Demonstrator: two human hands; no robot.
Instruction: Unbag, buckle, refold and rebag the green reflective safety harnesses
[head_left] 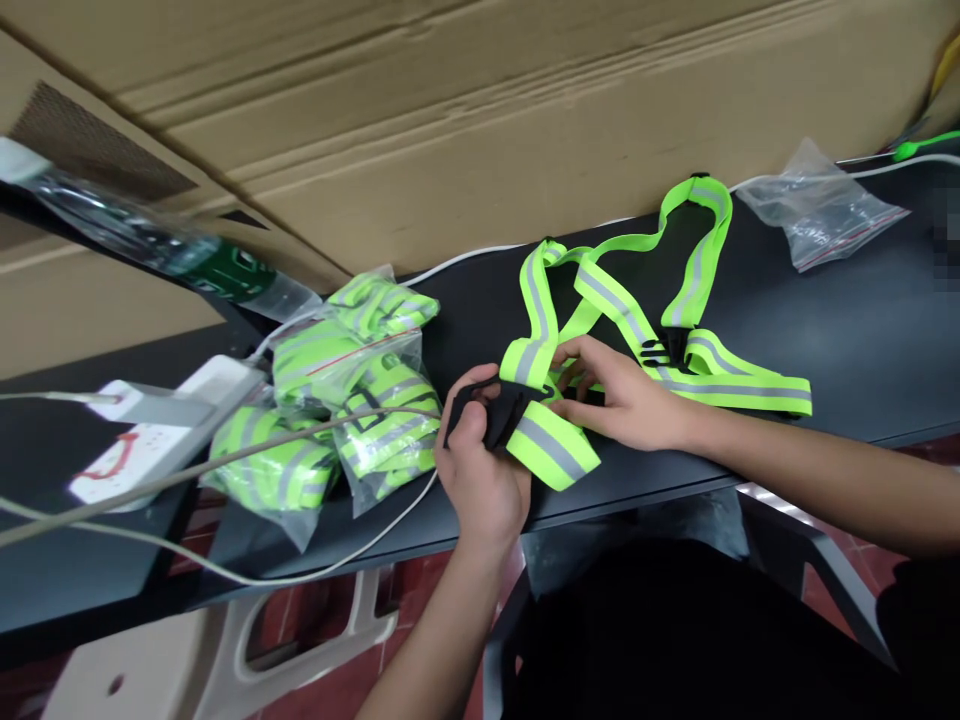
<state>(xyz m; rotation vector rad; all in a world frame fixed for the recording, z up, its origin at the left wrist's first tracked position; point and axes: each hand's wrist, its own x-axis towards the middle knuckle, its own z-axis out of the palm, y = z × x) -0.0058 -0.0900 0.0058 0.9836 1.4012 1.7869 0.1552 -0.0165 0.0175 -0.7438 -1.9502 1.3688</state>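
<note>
Your left hand point(480, 470) grips the black strap point(510, 410) of the neon-yellow reflective vest point(611, 305), your right hand point(619, 395) lying open across it.

Nothing can be read clearly. The red marking on the white power strip point(110, 458) shows no legible characters, and the green label on the plastic bottle point(229, 270) just above the strip is too blurred to make out.

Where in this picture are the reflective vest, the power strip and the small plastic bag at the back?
Reflective vest point(611, 305): head view, on a neon yellow strap.
Power strip point(202, 385): head view, on its white casing.
Plastic bag point(814, 205): head view, on its clear middle.
</note>
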